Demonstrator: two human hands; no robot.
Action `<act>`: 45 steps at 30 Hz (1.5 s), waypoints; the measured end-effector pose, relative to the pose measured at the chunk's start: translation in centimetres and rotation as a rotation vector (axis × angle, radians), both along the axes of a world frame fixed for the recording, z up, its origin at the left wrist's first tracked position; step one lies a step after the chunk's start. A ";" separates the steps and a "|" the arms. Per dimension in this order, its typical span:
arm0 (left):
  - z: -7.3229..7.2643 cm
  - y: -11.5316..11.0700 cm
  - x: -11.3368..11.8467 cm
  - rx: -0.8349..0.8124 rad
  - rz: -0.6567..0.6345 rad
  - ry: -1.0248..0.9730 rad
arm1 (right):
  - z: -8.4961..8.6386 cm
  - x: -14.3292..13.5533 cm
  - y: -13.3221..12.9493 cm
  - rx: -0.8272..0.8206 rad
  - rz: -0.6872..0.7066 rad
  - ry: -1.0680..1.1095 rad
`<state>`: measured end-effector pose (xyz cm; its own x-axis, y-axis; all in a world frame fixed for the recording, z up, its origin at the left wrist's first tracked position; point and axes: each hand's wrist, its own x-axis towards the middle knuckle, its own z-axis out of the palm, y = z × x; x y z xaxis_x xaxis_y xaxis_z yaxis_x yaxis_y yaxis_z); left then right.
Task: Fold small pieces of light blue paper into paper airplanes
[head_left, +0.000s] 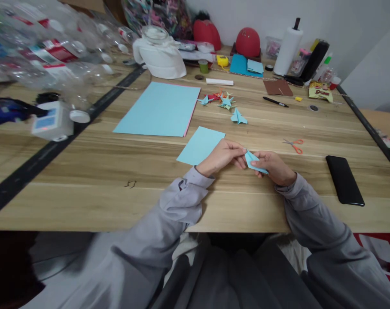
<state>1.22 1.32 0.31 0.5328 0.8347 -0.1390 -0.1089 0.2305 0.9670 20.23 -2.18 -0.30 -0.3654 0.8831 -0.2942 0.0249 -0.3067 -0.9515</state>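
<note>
A small folded piece of light-blue paper (251, 160) is held up between my two hands, just above the table. My left hand (225, 153) pinches its upper left tip between thumb and fingers. On the other side, my right hand (270, 165) grips the paper's lower right part, the thumb lying across its face. Beside my left wrist lies a flat light-blue sheet (199, 145). Beyond my hands sit a folded blue paper figure (238, 116) and a cluster of small folded figures (226, 101) in blue, red and yellow-green.
A large blue sheet (159, 109) lies farther back. To the right are orange-handled scissors (294, 145), a black phone (345, 180) and a black pen (275, 101). Plastic bottles (53, 56) crowd the far left, near a white box (53, 120). A paper roll (288, 51) stands behind.
</note>
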 end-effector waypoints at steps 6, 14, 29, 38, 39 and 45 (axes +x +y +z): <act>0.0 0.0 0.2 -0.010 0.071 0.001 | 0.0 0.0 -0.1 -0.010 -0.004 -0.014; 0.2 -0.2 0.5 -0.074 0.133 -0.030 | 0.1 -0.2 -0.2 0.057 -0.035 -0.041; -0.7 -2.4 2.6 0.205 0.240 0.209 | -0.4 -0.7 -0.5 0.137 -0.135 -0.070; -1.8 -1.8 3.0 0.010 0.255 0.005 | -0.7 -0.6 -0.5 0.185 -0.105 -0.032; -1.7 -1.8 2.9 -0.001 0.249 -0.005 | -0.7 -0.5 -0.4 0.195 -0.098 -0.025; -1.3 -1.8 2.7 0.019 0.218 -0.033 | -0.6 -0.3 -0.3 0.224 -0.051 0.038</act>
<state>3.87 -0.46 -0.96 0.3430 0.9331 -0.1078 -0.1855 0.1798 0.9661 19.93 -2.51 -0.86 -0.3257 0.9424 -0.0757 -0.0225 -0.0878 -0.9959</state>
